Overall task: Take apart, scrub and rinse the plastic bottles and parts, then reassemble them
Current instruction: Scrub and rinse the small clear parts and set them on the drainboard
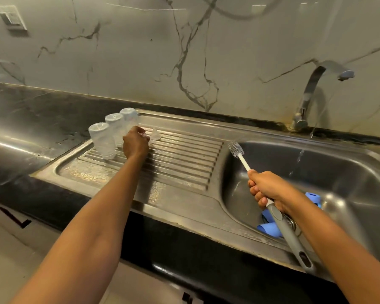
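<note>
A view from above of a steel sink set into a dark worktop (42,110), with a veined marble wall behind. At centre left, three clear plastic bottles (102,140) stand upside down in a row at the left end of the ribbed draining board (184,154). The left hand (135,142) reaches across the board, just to the right of the bottles, with its fingers curled down over a small clear piece (143,134). Whether its grip has closed on that piece or only touches it cannot be told. A clear teat (155,133) sits on the board just right of that hand. At centre right, the right hand (266,189) hovers over the left side of the sink basin (349,172), its grip closed around the handle of a bottle brush (242,159). The brush's grey bristle head points up and left, above the basin's edge, and its grey handle runs down toward the lower right. Blue plastic parts (269,227) lie at the bottom of the basin, partly hidden under the hand. At upper right, a curved metal tap (309,95) pours a thin stream of water (298,159) into the basin.
</note>
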